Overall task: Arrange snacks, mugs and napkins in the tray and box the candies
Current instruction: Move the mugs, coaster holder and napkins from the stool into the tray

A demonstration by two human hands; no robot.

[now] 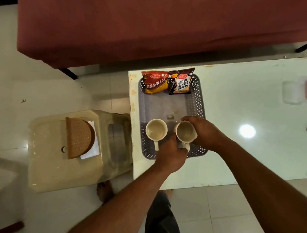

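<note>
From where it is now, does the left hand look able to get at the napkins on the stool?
Probably not directly. The left hand is busy at the right mug in the tray, and the napkins on the stool lie mostly under a brown holder, which would likely need lifting first.

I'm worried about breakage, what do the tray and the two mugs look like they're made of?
Tray: likely moulded plastic, grey, matte, with perforated lattice walls.
Left mug and right mug: probably glazed ceramic, cream with a slight sheen and thick rims; could be melamine.
</note>
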